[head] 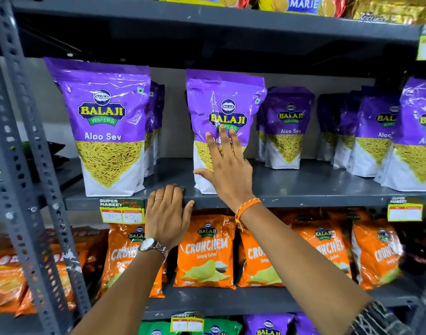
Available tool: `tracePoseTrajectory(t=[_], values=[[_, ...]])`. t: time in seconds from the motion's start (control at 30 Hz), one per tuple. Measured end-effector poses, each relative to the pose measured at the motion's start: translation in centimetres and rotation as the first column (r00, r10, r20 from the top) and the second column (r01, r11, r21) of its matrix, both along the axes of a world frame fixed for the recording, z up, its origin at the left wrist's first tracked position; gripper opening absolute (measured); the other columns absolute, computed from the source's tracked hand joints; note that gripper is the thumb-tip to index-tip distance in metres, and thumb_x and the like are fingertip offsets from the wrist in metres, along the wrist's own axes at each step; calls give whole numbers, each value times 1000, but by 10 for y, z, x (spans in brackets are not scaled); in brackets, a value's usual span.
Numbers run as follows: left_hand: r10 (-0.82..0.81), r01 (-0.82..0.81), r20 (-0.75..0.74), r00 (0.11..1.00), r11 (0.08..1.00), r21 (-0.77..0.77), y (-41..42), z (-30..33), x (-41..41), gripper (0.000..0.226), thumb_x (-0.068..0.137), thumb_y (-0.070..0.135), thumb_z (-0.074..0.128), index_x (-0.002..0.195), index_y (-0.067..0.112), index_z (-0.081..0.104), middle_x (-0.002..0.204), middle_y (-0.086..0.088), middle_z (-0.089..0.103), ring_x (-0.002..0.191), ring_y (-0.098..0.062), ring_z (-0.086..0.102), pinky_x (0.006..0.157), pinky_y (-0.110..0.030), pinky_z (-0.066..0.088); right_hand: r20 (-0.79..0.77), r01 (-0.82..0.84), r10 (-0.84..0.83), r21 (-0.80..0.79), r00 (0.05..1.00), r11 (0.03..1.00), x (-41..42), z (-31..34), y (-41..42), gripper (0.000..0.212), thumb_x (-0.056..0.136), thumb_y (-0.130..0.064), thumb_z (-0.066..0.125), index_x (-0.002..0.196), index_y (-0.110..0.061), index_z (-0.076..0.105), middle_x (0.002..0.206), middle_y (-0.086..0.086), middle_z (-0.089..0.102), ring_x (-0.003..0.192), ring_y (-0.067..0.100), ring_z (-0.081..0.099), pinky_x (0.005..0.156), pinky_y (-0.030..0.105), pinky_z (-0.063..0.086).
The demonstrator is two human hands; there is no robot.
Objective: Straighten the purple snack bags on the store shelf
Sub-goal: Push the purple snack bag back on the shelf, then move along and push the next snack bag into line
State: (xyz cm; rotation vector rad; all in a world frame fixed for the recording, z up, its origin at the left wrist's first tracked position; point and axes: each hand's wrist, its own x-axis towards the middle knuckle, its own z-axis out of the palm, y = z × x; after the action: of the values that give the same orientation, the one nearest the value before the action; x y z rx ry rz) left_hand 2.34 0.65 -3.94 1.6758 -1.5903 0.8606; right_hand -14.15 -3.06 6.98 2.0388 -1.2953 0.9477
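Observation:
Purple Aloo Sev snack bags stand upright on the grey middle shelf [303, 184]. One bag [105, 122] stands at the front left. A second bag [224, 105] stands in the middle at the shelf's front edge. My right hand [227, 168] lies flat against the front of this middle bag, fingers spread. My left hand [167, 213] rests on the shelf's front lip, fingers curled over the edge. Further purple bags [285, 126] stand deeper on the shelf, and several more [415, 136] line up at the right.
Orange Crunchem bags [204, 252] fill the shelf below. A perforated grey upright [21, 146] runs down the left. Yellow price tags [122, 215] hang on the shelf lip. Biscuit packs [301, 4] lie on the top shelf. More purple bags [267, 327] sit at the bottom.

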Motion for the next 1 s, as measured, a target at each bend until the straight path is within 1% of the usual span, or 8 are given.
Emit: tracePoseTrajectory(t=[0.17,0.3,0.37,0.47,0.7,0.77,0.9,1.0], values=[[-25,24,-12,1000,1000,-7,0,1,0,46,101,46,38,114,10,62,112,-10,64,98,-34,59,94,-45,39,99,-104,117,-127,988,986,-23,6,3,68,100,-64,42,158,-29,41,167,7,34,152,33,30,91,51,61],[-98,86,-122,988,991,-99,0,-2,-7,45,98,46,42,122,13,60,124,-8,63,111,-33,58,100,-46,37,255,-145,221,-284,941,948,-67,19,-12,55,106,-46,43,153,-18,50,161,10,44,143,39,43,103,48,52],[-120,91,-163,979,980,-175,0,-2,-21,45,96,45,47,128,15,59,134,-8,60,120,-32,55,104,-47,35,327,-95,197,-302,924,949,-93,26,-23,49,109,-39,45,153,-18,49,162,10,43,140,37,43,100,44,53],[-134,102,-101,986,957,-270,-5,1,-59,46,95,42,53,133,16,58,144,-7,55,131,-30,49,110,-45,32,370,-56,148,-249,917,967,-129,31,-45,48,110,-35,46,155,-19,45,165,9,38,140,36,41,103,51,53],[-170,154,-25,985,940,-304,-31,23,-161,56,98,44,49,146,16,54,154,-4,49,141,-27,41,123,-36,18,369,-4,57,-144,928,990,-184,39,-98,52,105,-32,49,155,-18,44,166,9,35,141,35,39,99,48,55],[-181,173,-1,983,942,-287,-40,20,-185,59,98,44,49,149,16,51,157,-2,46,144,-26,38,125,-35,16,349,-9,51,-122,936,993,-195,38,-112,53,104,-30,51,154,-17,44,166,12,35,141,36,39,101,48,54],[-192,196,42,981,956,-217,-57,7,-212,60,98,43,47,151,14,50,159,-3,46,146,-25,39,122,-42,25,269,23,-15,-28,963,999,-205,36,-142,61,98,-30,56,156,-19,40,167,12,31,144,35,36,96,58,55],[-172,182,70,983,967,-178,-68,0,-214,61,97,43,48,150,11,52,157,-6,49,144,-26,42,124,-37,20,237,52,-61,44,970,998,-205,34,-166,64,98,-38,57,157,-24,36,164,10,31,144,34,33,95,59,54]])
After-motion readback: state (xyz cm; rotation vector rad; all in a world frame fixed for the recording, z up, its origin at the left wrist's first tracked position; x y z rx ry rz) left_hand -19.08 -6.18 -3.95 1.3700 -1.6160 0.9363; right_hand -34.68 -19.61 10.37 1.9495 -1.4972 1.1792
